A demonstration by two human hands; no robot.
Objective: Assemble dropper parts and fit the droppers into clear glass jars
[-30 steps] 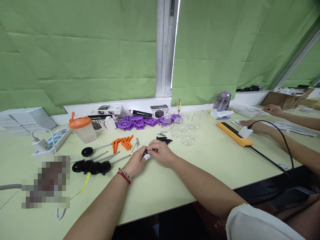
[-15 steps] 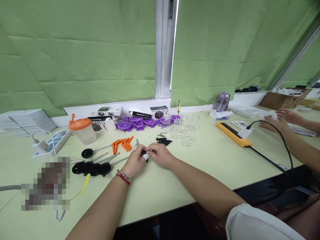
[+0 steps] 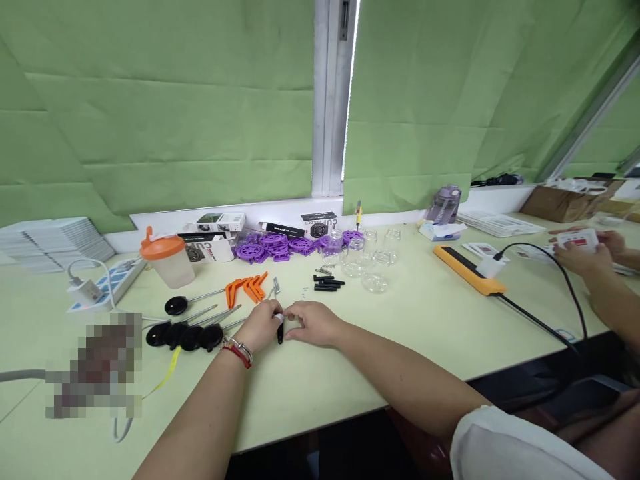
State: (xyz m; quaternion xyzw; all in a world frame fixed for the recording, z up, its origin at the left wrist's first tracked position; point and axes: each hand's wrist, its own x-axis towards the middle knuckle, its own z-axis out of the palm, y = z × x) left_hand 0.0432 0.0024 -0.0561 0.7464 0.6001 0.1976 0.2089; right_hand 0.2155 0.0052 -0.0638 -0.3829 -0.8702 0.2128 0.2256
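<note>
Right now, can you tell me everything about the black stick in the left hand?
The black stick looks thin, straight and like plastic. The left hand grips it; its near end pokes out towards us, while the fingers hide the rest. The right hand is close beside it, but I can't tell whether they touch.

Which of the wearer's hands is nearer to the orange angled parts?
Left. The left hand, gripping a black piece, is below and right of the orange angled parts in frame; the right hand is farther right.

Soft, even light covers the table (image 3: 425, 320); white glare lines the window gap (image 3: 351, 93). A patch (image 3: 97, 370) at left is pixelated; outer edges look stretched.
</note>
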